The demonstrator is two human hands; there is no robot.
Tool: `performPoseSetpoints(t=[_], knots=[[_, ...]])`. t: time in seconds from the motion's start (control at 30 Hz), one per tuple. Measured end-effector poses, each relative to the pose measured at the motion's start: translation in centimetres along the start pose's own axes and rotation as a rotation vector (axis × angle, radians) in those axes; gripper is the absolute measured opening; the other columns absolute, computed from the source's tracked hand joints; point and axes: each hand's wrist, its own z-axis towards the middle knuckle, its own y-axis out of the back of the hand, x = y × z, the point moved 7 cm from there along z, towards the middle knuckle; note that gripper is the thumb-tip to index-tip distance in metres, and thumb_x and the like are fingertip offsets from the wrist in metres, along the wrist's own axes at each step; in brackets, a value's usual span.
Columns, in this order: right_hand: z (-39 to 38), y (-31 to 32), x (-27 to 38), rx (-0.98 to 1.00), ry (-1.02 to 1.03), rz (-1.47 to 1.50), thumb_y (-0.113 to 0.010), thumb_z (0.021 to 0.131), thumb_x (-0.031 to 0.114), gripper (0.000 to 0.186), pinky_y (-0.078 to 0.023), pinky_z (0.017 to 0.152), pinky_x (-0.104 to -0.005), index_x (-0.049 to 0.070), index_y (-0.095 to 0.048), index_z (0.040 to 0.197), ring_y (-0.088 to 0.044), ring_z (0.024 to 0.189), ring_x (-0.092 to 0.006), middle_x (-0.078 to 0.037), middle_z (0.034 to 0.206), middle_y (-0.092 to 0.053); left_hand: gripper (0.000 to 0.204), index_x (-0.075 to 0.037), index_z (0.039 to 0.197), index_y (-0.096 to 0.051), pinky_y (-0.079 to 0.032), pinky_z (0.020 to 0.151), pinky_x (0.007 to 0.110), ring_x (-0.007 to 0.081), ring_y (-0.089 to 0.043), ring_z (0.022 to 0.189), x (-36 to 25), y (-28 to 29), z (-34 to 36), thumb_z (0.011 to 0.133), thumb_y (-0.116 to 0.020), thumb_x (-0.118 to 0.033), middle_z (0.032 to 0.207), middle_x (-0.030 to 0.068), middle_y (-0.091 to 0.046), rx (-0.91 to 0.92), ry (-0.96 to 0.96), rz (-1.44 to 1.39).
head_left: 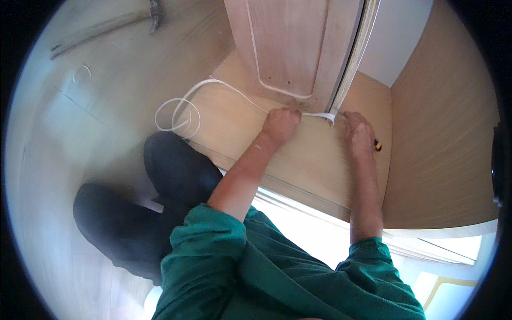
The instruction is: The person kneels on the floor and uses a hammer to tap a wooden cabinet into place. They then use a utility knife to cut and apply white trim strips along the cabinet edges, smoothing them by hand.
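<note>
My left hand (282, 124) is closed on a narrow white strip (320, 114) at the base of a wooden door panel (288, 48). The strip bends near the lower end of the panel's edge, and its length trails left into loose loops (177, 114) on the light wooden board (320, 170). Right of the bend, my right hand (358, 130) is closed around a small yellow-and-black tool (377, 144), mostly hidden by my fingers; what its fingertips touch is too small to tell.
A curved wooden panel (437, 133) rises at the right, with a white back panel (399, 32) behind. My knees (176, 165) rest left of the board. On the left wooden surface lie a weathered stick (98, 31) and a thin white scrap (81, 72).
</note>
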Motion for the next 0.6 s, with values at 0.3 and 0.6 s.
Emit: performPoseSetpoints(t=[0.3,0.6], knots=[[0.2,0.0,-1.0,0.018,-0.018,-0.004,-0.059,0.085,0.016,0.017,-0.051,0.079,-0.0463,0.005,-0.068,0.094,-0.065,0.095,-0.0328,-0.016,0.097,-0.068,0.021,-0.006,0.101,-0.066,-0.057,0.069,0.045,0.0311,-0.070,0.084,0.2,0.8,0.6,0.082,-0.058,-0.008,0.108,0.0153,-0.065,0.050,-0.023,0.032],[0.6,-0.4,-0.9,0.062,-0.045,0.059,-0.057,0.090,0.022,0.022,-0.050,0.079,-0.0476,0.002,-0.067,0.090,-0.066,0.091,-0.0356,-0.019,0.094,-0.067,0.020,-0.006,0.099,-0.065,-0.056,0.068,0.044,0.0309,-0.069,0.082,0.7,0.5,0.4,0.081,-0.057,-0.008,0.103,0.0122,-0.064,-0.017,-0.069,0.010]])
